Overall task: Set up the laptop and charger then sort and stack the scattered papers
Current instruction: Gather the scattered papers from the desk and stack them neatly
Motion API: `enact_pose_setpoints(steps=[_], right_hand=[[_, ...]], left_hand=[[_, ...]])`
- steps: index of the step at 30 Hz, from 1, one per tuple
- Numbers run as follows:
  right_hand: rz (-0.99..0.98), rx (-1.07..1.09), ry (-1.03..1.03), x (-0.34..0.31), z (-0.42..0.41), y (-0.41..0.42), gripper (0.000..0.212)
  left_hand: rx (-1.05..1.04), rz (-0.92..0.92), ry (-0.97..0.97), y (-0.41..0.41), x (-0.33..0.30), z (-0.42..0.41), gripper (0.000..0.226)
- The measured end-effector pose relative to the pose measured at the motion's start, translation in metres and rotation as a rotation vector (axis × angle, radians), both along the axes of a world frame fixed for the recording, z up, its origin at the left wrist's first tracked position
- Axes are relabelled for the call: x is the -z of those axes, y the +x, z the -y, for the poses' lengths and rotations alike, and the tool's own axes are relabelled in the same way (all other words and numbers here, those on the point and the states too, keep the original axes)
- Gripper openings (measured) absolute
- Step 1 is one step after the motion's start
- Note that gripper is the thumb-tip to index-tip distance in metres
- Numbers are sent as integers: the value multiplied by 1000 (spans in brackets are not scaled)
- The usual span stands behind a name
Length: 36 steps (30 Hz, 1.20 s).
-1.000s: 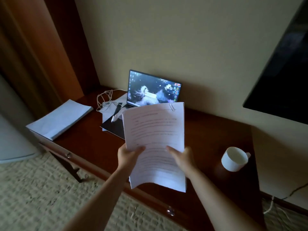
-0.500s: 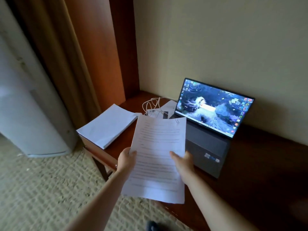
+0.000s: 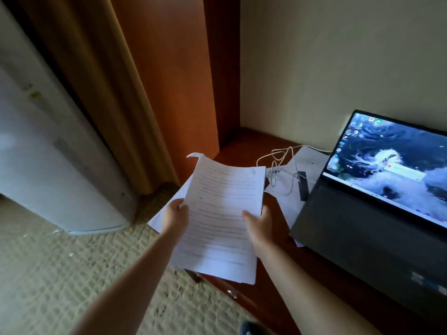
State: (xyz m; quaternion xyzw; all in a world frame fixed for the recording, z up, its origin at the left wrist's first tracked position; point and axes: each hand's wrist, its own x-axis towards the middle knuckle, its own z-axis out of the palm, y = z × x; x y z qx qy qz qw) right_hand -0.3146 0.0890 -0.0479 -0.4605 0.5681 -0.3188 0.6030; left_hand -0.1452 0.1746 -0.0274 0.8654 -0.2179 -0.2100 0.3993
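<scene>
Both hands are up over the counter's (image 3: 244, 146) left end, holding a clipped sheaf of printed papers (image 3: 221, 221) between them; the left hand (image 3: 174, 216) grasps its left edge with the thumb on top, and the right hand (image 3: 257, 222) grasps its right edge, thumb lying across the print; a paper clip (image 3: 253, 170) bites the sheaf's far right corner, and the far left corner curls upward. The sheaf hangs tilted, its near edge past the counter's front edge and out over the carpet (image 3: 72, 274); beneath it a white stack of papers (image 3: 158, 220) shows only as a sliver by the left hand, at the counter's left front corner, poking out beyond the edge.

Towards the back of the counter, a tangled white charger cable (image 3: 278, 157) lies on loose sheets (image 3: 287, 204); a dark strip (image 3: 302, 189) rests on those sheets just beside the laptop (image 3: 362, 226); the laptop stands open on the right, screen lit, its left front corner overlapping the sheets. Bare wood shows between the sheaf and the laptop, narrow but open.

Left of the counter, a wooden panel (image 3: 174, 81) rises at the counter's end; a pale appliance (image 3: 48, 165) stands on the carpet, well apart from the counter; open carpet lies along the counter's front edge.
</scene>
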Motion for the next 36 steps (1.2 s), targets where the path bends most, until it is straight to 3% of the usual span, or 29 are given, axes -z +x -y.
enact_pose_setpoints(steps=[11,17,22,30,36], right_hand=[[-256,188,-9,31,-5,100,40],[-698,278,136,47,-13,106,54],[-686,357,217,45,-25,102,46],[-523,429,123,21,6,70,29],[-458,355,106,32,49,20,18]], left_hand=[[223,-20,130,115,30,39,29],[553,105,293,151,50,68,31],[623,220,136,137,50,79,27],[902,-144,89,44,29,114,23],[874,-394,165,-23,40,136,24]])
